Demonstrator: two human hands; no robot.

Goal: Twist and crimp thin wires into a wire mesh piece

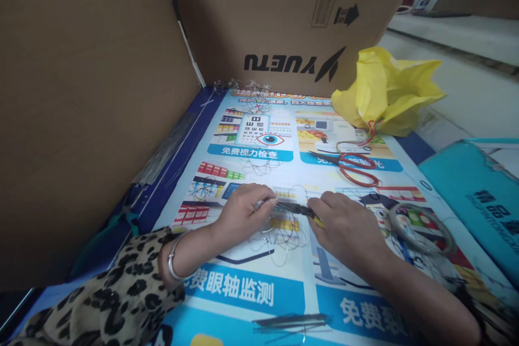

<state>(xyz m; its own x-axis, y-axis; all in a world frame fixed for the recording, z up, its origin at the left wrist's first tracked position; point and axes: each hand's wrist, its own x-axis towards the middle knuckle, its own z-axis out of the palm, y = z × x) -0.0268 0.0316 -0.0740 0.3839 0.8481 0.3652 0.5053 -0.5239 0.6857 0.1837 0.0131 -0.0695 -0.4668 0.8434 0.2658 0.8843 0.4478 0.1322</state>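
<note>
My right hand [344, 227] is wrapped around a pair of pliers [299, 209] with yellow on the handle, their dark jaws pointing left. At the jaw tips the thumb and fingers of my left hand [245, 211] pinch a thin wire [286, 240]. Loops of this wire hang or lie just below the pliers, over the printed poster sheet [279, 292]. Exactly where the jaws grip the wire is too small to tell. Beyond my hands, red-handled scissors [359, 161] lie with their blades toward the left. Another bent wire shape [259, 166] rests on the sheet.
Cardboard panels [279, 11] stand at the back and left. A yellow bag [381, 86] sits at the back right, near a teal box [482, 200]. A wire coil [421, 227] lies by my right forearm; cut wires [292, 321] lie in front. Wire shapes [255, 92] cluster at the back.
</note>
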